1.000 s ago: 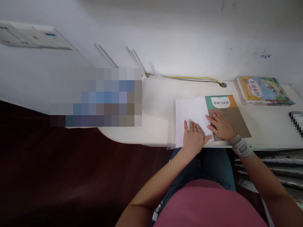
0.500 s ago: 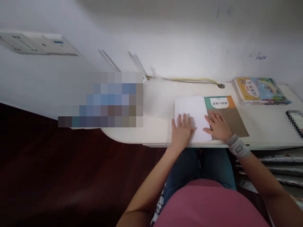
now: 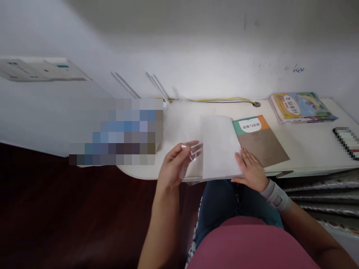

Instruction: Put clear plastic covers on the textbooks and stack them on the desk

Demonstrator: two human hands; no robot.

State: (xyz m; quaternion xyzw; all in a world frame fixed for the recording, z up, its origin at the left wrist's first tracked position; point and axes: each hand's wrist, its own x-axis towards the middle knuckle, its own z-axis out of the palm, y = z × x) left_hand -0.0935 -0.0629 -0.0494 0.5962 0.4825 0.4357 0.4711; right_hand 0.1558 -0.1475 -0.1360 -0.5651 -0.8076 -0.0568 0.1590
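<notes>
An open book lies near the desk's front edge, with a blank white page (image 3: 220,149) on its left side and a brown, green and orange cover (image 3: 259,144) on its right. My left hand (image 3: 179,160), left of the page, pinches the edge of a clear plastic sheet (image 3: 193,152), lifted a little off the desk. The sheet's outline is hard to make out. My right hand (image 3: 249,168), with a grey wristband, rests with fingers stretched out over the lower inner edge of the page and cover.
Stacked books (image 3: 301,106) sit at the back right of the white desk (image 3: 305,145). A partly blurred phone-like object (image 3: 346,142) lies at the far right. Yellow and black cables run along the wall to a hole. Pixelated items stand at the left.
My left hand has moved left off the page and now pinches the raised clear sheet. My right hand has shifted down and slightly left. The view has shifted somewhat.
</notes>
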